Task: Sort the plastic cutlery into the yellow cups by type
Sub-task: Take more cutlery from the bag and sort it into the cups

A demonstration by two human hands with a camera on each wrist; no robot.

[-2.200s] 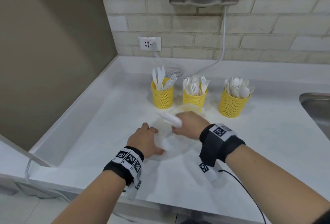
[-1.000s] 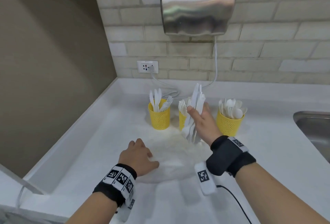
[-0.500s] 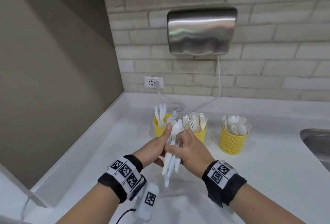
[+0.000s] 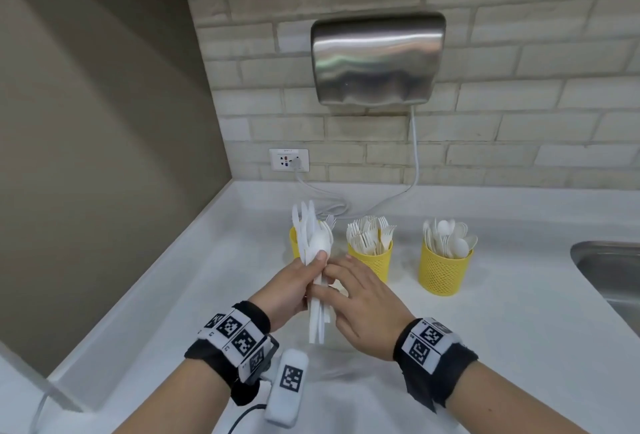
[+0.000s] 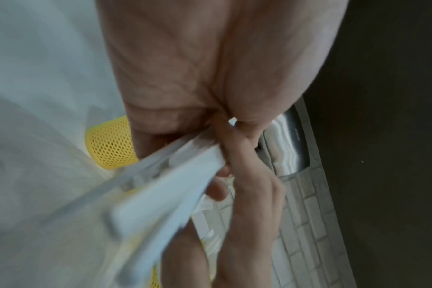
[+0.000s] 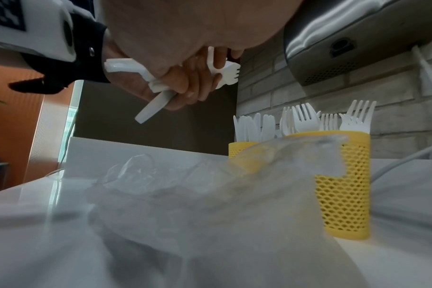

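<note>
Sorting partly done: knife cup (image 4: 294, 243), fork cup (image 4: 374, 260) and spoon cup (image 4: 441, 271), beyond the fingertips, already hold cutlery. Left hand (image 4: 287, 291) grips a mixed bundle (image 4: 317, 295) upright; right hand (image 4: 363, 309) fingers pinch its handles. Bundle unsorted.

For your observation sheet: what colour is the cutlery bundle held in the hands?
White; the cutlery bundle shows best in the head view.
</note>
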